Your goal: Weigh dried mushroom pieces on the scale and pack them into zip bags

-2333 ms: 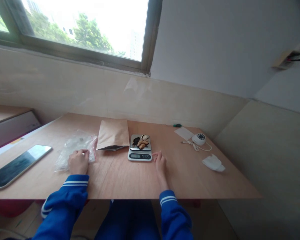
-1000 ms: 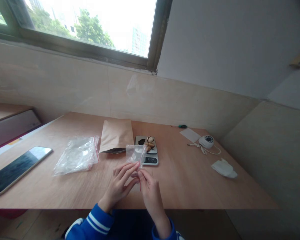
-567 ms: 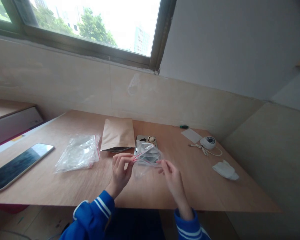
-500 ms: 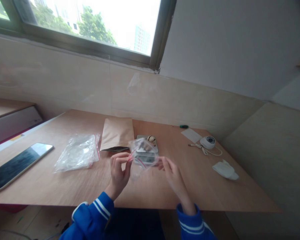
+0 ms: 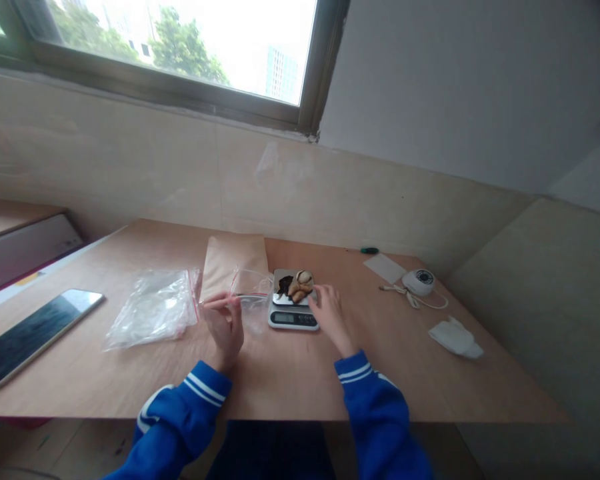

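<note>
By the right hand (image 5: 330,315), the scale (image 5: 294,309) runs lengthwise away; display (image 5: 284,319) nearside.

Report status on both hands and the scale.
Left hand holding clear plastic bag. Right hand at right edge of scale, contact unclear. Dried pieces on scale. Paper bag behind plastic bag.

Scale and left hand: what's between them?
A clear bag, held by the left hand, spans the stretch towards the scale in the head view; whether it touches the scale is unclear.
</note>
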`<state>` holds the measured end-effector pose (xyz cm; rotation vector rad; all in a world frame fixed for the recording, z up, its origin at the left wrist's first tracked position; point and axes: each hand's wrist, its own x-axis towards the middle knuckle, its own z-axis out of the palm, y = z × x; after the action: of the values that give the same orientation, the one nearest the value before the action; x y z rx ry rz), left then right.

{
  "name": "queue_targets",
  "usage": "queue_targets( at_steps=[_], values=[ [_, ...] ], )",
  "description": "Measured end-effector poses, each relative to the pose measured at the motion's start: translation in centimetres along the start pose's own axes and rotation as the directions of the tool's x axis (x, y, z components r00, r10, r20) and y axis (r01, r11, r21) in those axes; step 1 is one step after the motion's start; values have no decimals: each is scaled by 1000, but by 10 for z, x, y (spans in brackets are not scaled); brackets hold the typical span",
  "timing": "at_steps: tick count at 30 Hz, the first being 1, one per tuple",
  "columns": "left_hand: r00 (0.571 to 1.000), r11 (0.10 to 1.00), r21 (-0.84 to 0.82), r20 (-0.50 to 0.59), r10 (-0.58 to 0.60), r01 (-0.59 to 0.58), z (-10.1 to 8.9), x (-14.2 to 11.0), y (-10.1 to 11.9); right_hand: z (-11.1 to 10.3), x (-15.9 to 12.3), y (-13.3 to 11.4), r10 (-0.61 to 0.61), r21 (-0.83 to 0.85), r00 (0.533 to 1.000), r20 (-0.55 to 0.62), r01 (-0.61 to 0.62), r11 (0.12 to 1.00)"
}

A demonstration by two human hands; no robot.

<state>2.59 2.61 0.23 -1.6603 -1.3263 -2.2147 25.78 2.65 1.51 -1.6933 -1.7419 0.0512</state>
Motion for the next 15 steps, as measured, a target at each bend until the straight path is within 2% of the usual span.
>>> queue_targets(
  at_steps=[3, 9, 12, 15],
  values=[
    [998, 998, -41, 37, 57, -56, 1, -11, -6, 10, 2, 1, 20, -77, 1000, 8, -20, 997],
    [952, 979, -53, 232, 202, -195, -7, -13, -2, 16, 5, -3, 97, -132, 995, 0, -96, 987],
    [939, 975, -58, 265, 220, -213, -7, -13, -1, 9, 4, -7, 106, -129, 994, -13, -107, 986],
    [937, 979, -68, 281, 206, -195, -7, -12, 1, -8, 2, -16, 81, -107, 995, -61, -87, 990]
  ],
)
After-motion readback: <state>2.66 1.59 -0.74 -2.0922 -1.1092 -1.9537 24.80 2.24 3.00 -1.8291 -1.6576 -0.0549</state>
